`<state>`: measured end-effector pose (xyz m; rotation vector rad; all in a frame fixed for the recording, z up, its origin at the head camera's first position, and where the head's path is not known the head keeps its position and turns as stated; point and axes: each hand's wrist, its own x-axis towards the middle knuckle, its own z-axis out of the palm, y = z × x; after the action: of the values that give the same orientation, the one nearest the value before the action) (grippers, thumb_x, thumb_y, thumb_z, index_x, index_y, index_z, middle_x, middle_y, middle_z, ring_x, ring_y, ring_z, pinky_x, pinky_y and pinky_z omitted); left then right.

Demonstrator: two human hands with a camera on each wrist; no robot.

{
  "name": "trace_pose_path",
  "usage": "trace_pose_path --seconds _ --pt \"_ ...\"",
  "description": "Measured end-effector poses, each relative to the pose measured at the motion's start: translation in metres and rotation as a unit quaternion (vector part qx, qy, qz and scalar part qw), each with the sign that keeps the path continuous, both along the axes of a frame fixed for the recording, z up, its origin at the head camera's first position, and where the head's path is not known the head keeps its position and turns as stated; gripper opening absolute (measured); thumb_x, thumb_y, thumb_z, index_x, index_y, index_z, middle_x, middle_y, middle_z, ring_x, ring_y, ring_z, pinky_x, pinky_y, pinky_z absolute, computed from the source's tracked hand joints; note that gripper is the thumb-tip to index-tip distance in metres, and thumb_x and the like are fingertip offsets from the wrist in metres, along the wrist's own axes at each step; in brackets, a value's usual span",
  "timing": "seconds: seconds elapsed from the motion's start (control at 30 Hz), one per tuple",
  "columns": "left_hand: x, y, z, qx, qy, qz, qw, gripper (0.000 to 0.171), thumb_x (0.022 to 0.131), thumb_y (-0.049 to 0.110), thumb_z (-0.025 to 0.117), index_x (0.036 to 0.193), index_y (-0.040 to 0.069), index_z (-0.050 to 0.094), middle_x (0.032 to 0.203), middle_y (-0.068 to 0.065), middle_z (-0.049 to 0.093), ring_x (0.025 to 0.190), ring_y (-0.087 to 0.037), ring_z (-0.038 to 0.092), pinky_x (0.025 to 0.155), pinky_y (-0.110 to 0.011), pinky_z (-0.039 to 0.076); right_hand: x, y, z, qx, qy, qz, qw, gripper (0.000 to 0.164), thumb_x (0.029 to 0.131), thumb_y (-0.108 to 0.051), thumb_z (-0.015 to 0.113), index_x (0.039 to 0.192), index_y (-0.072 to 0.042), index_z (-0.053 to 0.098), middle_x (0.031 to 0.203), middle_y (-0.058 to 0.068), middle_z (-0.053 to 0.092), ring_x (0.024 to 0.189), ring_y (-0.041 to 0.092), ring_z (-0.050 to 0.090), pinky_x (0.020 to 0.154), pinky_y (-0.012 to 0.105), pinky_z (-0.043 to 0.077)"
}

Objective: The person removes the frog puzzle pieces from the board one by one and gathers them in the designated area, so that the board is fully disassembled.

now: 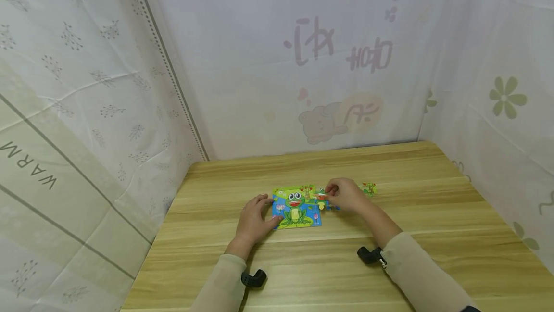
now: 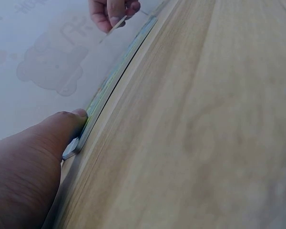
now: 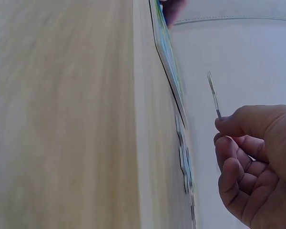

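While the right hand [image 1: 346, 195] pinched a thin puzzle piece [image 3: 214, 95] between thumb and finger, raised clear of the table [image 1: 303, 264], the left hand [image 1: 253, 223] lay with thumb and fingers spread apart at the left edge of the frog board [image 1: 295, 212], its thumb touching the board. From where I stood, the board lay flat, the frog upright to the person, with no obvious gap in its picture; whether that picture was made of laid pieces or printed on a base could not be told. Loose pieces [image 1: 321, 205] lay just beside the board's right edge, partly hidden by the right hand, and a tree-printed piece [image 1: 370, 189] lay farther right. Judged from this layout, the work was unfinished: one piece was aloft, not set down, and several lay off the board, their exact number uncountable. Behind hung a printed cloth [image 1: 259, 62].
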<state>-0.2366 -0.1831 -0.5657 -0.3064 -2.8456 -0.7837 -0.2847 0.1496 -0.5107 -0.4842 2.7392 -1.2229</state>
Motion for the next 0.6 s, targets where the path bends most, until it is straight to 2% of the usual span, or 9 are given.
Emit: trace_pose_path --seconds 0.27,0.6 --pt "0.0 0.0 0.001 0.0 0.0 -0.002 1.0 0.066 0.089 0.061 0.076 0.141 0.023 0.064 0.158 -0.001 0.049 0.147 -0.03 0.042 0.121 -0.054 0.034 -0.002 0.017 -0.003 0.003 0.017 -0.002 1.0 0.008 0.093 -0.009 0.079 0.099 -0.009 0.073 0.09 0.002 0.066 0.082 0.018 0.062 0.069 0.03 0.056" --pt "0.002 0.001 0.003 0.001 0.004 -0.003 1.0 0.066 0.089 0.062 0.076 0.141 0.022 0.064 0.157 -0.002 0.05 0.147 -0.031 0.043 0.12 -0.056 0.035 -0.003 0.035 0.003 0.0 0.004 -0.014 1.0 0.008 0.096 -0.009 0.076 0.103 -0.009 0.073 0.093 0.003 0.067 0.082 0.02 0.061 0.066 0.032 0.056"
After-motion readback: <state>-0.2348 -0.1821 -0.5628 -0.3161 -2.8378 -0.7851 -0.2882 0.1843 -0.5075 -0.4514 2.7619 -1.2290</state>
